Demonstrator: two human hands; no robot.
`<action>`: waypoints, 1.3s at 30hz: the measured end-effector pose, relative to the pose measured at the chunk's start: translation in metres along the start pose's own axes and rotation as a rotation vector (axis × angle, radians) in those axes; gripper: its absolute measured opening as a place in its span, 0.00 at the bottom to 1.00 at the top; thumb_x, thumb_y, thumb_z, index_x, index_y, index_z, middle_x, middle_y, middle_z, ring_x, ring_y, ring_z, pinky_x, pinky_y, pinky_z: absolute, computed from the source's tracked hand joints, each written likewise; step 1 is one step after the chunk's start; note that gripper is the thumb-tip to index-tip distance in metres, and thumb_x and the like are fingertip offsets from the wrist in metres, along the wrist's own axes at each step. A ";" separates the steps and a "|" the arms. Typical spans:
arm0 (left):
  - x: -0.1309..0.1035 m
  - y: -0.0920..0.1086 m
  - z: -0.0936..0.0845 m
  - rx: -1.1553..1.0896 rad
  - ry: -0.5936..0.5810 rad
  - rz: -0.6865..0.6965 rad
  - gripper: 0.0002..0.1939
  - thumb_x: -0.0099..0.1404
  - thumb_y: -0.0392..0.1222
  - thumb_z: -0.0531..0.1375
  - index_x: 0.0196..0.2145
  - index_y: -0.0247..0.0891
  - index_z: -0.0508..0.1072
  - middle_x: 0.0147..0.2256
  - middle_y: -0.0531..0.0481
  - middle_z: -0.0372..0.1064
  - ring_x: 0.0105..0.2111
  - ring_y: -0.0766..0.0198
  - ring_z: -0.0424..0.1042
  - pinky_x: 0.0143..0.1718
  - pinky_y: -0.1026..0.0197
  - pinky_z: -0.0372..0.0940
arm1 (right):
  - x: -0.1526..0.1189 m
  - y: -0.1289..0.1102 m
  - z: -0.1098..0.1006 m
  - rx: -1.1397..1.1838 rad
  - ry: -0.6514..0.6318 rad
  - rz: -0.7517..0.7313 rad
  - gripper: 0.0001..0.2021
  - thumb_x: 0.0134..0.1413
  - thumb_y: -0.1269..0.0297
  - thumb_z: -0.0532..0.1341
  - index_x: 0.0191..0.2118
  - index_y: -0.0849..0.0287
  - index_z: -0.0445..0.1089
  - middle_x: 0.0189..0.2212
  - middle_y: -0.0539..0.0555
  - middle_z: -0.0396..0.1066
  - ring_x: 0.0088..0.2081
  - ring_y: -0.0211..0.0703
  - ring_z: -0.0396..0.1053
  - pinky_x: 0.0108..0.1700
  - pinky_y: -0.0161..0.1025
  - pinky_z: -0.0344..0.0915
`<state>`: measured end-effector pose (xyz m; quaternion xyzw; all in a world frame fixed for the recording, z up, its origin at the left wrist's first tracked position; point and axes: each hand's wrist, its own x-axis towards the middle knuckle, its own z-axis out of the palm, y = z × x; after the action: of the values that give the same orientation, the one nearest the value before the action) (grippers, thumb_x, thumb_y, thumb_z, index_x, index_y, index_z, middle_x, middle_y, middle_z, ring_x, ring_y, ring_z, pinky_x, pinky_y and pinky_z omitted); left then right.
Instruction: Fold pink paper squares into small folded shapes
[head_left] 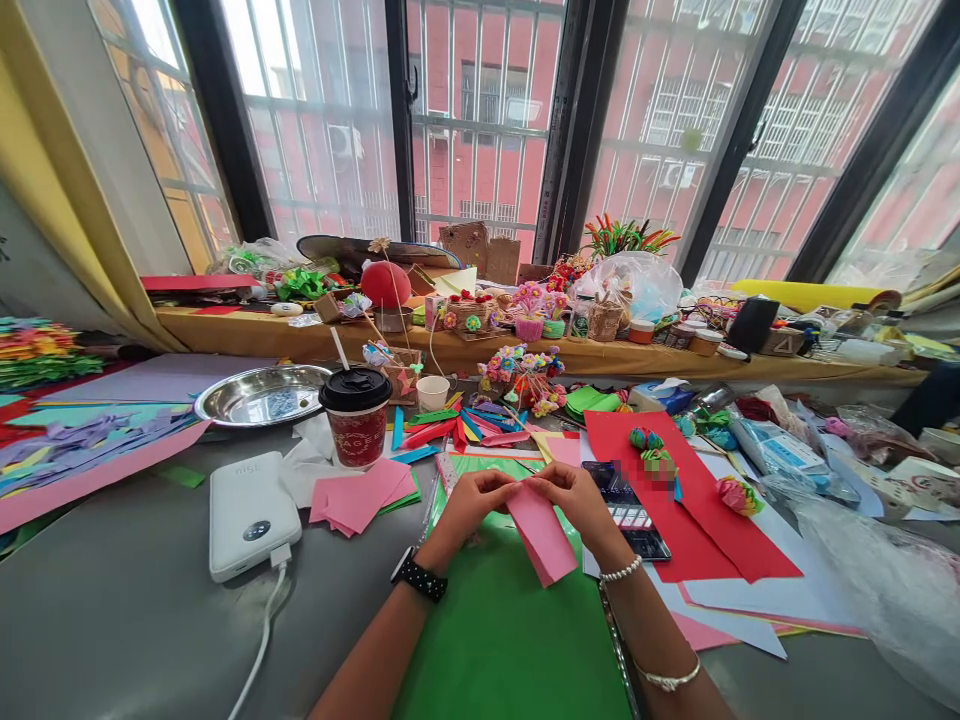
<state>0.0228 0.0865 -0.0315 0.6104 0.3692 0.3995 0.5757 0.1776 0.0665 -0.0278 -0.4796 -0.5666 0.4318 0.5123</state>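
Observation:
A folded piece of pink paper (543,535) hangs between my two hands, with a crease running along its length. My left hand (484,497) pinches its upper left corner. The fingers of my right hand (564,492) are closed on the upper edge, close beside the left fingertips. Beneath both hands lies a green sheet (502,640) in a clear cover. Several pink paper pieces (360,497) are stacked to the left, partly over green ones. A phone (626,510) rests just right of my right hand.
A lidded cup (358,425) with a straw stands behind the pink stack, next to a metal tray (262,395). A white power bank (253,515) with a cable lies left. Red paper (675,500) holds small folded paper pieces; a plastic bag (877,560) is far right.

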 end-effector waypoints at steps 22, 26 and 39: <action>0.000 0.005 -0.008 0.268 0.139 0.104 0.14 0.49 0.48 0.56 0.23 0.33 0.71 0.23 0.50 0.68 0.26 0.65 0.64 0.26 0.67 0.57 | 0.000 -0.001 0.006 -0.180 -0.142 0.026 0.10 0.39 0.60 0.58 0.22 0.62 0.69 0.19 0.49 0.66 0.21 0.34 0.59 0.22 0.30 0.52; 0.001 0.005 -0.010 0.295 0.056 0.081 0.14 0.48 0.49 0.56 0.22 0.33 0.70 0.22 0.51 0.66 0.26 0.65 0.63 0.27 0.66 0.56 | 0.000 0.001 0.007 -0.272 -0.167 -0.013 0.12 0.41 0.59 0.57 0.23 0.63 0.70 0.19 0.50 0.66 0.22 0.34 0.59 0.22 0.30 0.51; 0.003 -0.001 -0.012 0.260 0.051 0.091 0.14 0.47 0.49 0.57 0.23 0.33 0.70 0.23 0.51 0.66 0.25 0.66 0.62 0.25 0.67 0.56 | 0.000 -0.003 0.007 -0.263 -0.148 0.030 0.10 0.41 0.62 0.56 0.23 0.64 0.69 0.18 0.49 0.64 0.21 0.32 0.56 0.21 0.29 0.50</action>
<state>0.0131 0.0943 -0.0324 0.6858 0.4044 0.3894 0.4632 0.1700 0.0658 -0.0257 -0.5179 -0.6472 0.3959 0.3951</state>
